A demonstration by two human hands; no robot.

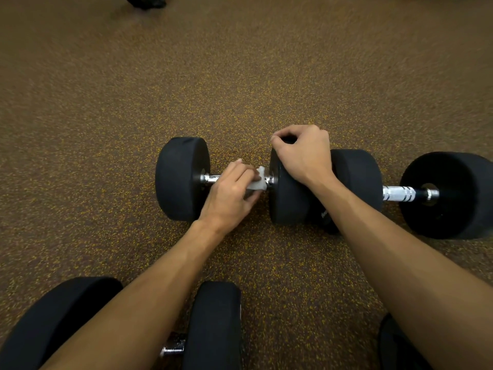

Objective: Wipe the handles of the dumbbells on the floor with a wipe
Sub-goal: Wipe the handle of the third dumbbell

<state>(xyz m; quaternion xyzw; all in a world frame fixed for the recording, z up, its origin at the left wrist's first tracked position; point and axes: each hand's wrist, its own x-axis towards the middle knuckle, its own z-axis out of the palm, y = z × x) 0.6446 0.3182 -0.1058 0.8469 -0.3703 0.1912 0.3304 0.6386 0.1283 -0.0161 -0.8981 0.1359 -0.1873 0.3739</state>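
Observation:
A black dumbbell (181, 180) lies across the floor in the middle, its chrome handle (210, 178) mostly covered. My left hand (229, 193) is wrapped over that handle, pressing a white wipe (258, 182) against it near the right weight. My right hand (304, 156) rests on top of that dumbbell's right weight (288, 204), fingers curled over its far edge. A second black dumbbell (448, 193) lies in line to the right, its chrome handle (398, 193) bare.
A third black dumbbell (213, 324) lies at the bottom left under my left forearm. A dark object (392, 345) sits at the bottom edge under my right forearm. Another dark shape (146, 1) is at the top. Speckled brown rubber floor (240, 76) stretches around.

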